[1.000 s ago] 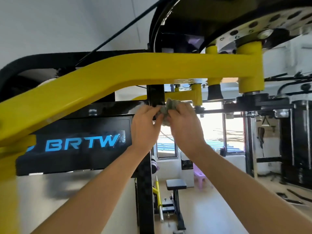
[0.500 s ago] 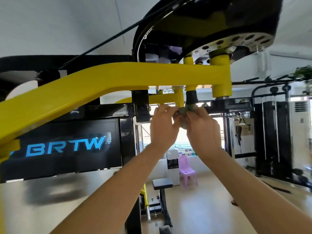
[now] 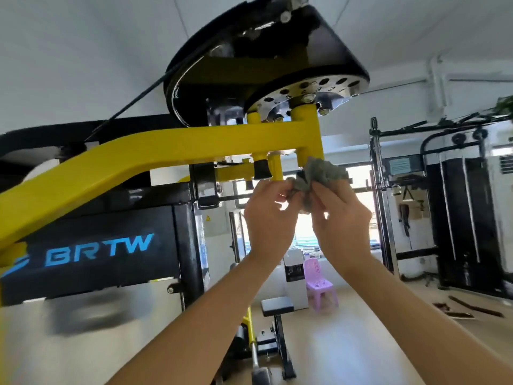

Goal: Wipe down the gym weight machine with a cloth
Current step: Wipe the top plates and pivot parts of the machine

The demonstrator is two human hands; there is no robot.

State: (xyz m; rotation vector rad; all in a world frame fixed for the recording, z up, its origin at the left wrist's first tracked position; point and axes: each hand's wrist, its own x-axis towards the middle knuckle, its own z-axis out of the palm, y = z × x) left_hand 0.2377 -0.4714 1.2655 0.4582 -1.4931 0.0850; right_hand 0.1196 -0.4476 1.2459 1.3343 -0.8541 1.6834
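Both hands are reaching up close together, the left hand [image 3: 270, 218] and the right hand [image 3: 342, 218] each gripping the same grey cloth [image 3: 323, 173] that is bunching between them. The left fingers are pinching its lower left edge, while the right fingers and thumb are curling round the bigger wad. The top of that wad is pressing against the lower end of a yellow post [image 3: 308, 134] directly above the right hand. That post is joining a yellow arm [image 3: 166, 151] that is running off to the left of the hands and sloping downward. Just left of the cloth, a black rubber stopper [image 3: 262, 170] is hanging under the arm. Higher above the hands, a perforated disc [image 3: 294, 97] with numbered holes is sitting beneath a black cover [image 3: 299, 48]. Down beside the left forearm, a black panel [image 3: 97, 273] is showing blue BRTW lettering. Beyond and below the hands, a purple chair [image 3: 319, 282] and a black bench [image 3: 277, 304] are standing on the floor, and a black cable rack [image 3: 458, 218] is standing well off to the right.
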